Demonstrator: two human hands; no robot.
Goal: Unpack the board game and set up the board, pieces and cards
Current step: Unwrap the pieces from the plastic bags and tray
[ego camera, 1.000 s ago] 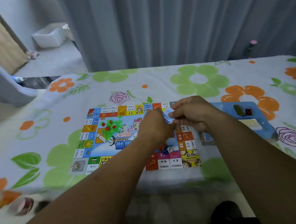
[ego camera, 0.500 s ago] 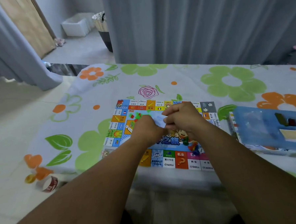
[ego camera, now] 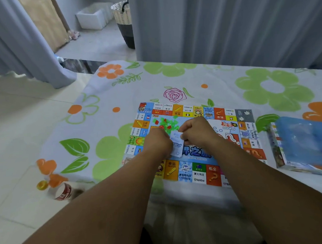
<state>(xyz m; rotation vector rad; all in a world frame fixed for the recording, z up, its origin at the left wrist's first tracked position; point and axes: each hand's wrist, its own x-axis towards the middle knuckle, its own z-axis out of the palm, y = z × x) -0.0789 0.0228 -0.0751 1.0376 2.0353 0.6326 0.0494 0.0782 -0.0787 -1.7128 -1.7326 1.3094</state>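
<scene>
The colourful game board (ego camera: 194, 173) lies flat on the flowered tablecloth. Small green and red plastic pieces (ego camera: 164, 122) are scattered on its upper left centre. Both my hands meet over the board's middle. My left hand (ego camera: 156, 143) and my right hand (ego camera: 197, 132) together hold a small stack of pale blue paper cards (ego camera: 177, 144), which hangs between them. The blue game box (ego camera: 305, 144) sits to the right of the board, partly cut off by the frame edge.
The tablecloth (ego camera: 266, 90) covers a table whose left edge drops to a tiled floor. A roll of red-printed tape (ego camera: 64, 192) and a yellow ring (ego camera: 42, 185) lie at the near left corner. Grey curtains hang behind; a basket (ego camera: 124, 23) stands beyond.
My view has swung left and down, so the board and box sit further right in frame. My hands stay together on the paper cards over the board's middle.
</scene>
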